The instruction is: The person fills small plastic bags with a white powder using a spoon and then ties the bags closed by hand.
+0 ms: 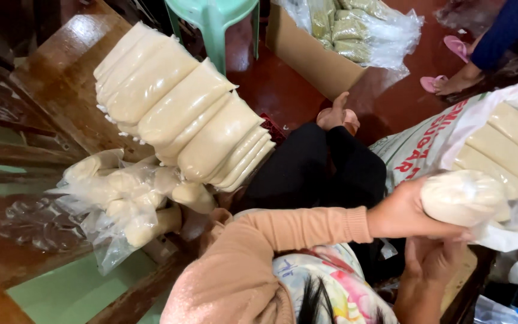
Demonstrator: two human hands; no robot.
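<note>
Both hands (418, 231) gripping filled packet (463, 197) beside white sack (427, 147) of packets.

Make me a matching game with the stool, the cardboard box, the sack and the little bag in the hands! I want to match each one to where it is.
Things:
1. green stool
2. cardboard box
3. white sack
4. small filled bag

Places:
A. right edge, lying open
B. top middle
C. held in both hands
D. top, right of the stool

Pairs: 1-B, 2-D, 3-A, 4-C
</note>
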